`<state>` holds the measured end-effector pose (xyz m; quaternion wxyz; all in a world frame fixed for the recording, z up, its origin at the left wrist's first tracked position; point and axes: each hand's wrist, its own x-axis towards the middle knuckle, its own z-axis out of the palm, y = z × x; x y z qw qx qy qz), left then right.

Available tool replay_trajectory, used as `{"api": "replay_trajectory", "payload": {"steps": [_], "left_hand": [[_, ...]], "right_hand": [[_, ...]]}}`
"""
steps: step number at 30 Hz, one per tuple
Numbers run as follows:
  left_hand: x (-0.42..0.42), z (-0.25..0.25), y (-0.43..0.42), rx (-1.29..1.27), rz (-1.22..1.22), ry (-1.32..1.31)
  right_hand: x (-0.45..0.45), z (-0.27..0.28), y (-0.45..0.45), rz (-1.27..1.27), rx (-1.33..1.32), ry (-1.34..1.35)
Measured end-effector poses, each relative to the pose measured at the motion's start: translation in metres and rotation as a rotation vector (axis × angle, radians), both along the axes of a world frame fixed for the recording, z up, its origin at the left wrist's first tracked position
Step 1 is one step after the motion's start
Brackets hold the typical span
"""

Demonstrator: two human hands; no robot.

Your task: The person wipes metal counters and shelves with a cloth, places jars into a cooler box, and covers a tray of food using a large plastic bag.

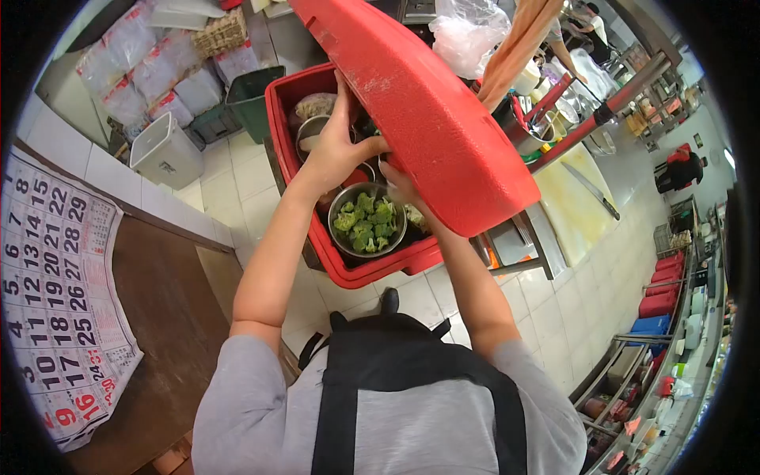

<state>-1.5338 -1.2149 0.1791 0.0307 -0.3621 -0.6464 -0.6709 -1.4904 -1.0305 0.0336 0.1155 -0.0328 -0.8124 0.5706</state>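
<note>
A big red lid (pixel 427 111) stands tilted over a red cooler box (pixel 348 273). My left hand (pixel 336 154) is at the lid's near edge, its thumb against the lid and its fingers spread up along the edge, above the bowls. My right hand (pixel 404 186) is at the lid's lower edge, blurred and partly hidden behind it. Just below the hands, a metal bowl of broccoli (pixel 366 222) sits in the box. Farther back in the box are another metal bowl (pixel 310 131) and a bag of food (pixel 315 106).
A cutting board (pixel 574 206) with a knife (pixel 590 190) lies to the right. Beyond it, a person (pixel 679 168) in dark clothes stands. A grey bin (pixel 165 150) and a green bin (pixel 255 103) are at the left. A calendar (pixel 59 309) hangs nearby.
</note>
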Motion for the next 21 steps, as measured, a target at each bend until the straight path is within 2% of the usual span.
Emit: {"api": "replay_trajectory", "payload": {"steps": [2,5,9,11,13,17,19,21], "left_hand": [[0.005,0.014,-0.001,-0.077,0.075,0.009],[0.004,0.023,-0.005,-0.04,0.014,-0.135],[0.006,0.033,-0.015,-0.07,-0.063,-0.26],[0.002,0.029,-0.021,-0.133,-0.043,-0.201],[0.002,0.031,-0.027,-0.204,-0.039,-0.171],[0.014,0.032,-0.04,-0.012,-0.171,-0.297],[0.02,0.017,-0.046,-0.065,-0.061,-0.256],[0.023,-0.003,-0.052,-0.099,0.042,-0.272]], "right_hand": [[-0.046,-0.025,-0.008,-0.026,0.088,-0.015],[-0.091,-0.054,-0.018,-0.038,0.227,-0.048],[-0.117,-0.074,-0.024,-0.026,0.373,-0.068],[-0.119,-0.081,-0.022,-0.013,0.423,-0.047],[-0.112,-0.08,-0.02,0.008,0.477,-0.009],[-0.069,-0.067,-0.009,0.073,0.563,0.209],[-0.017,-0.053,-0.003,0.138,0.572,0.422],[0.039,-0.039,0.004,0.163,0.544,0.453]]}}
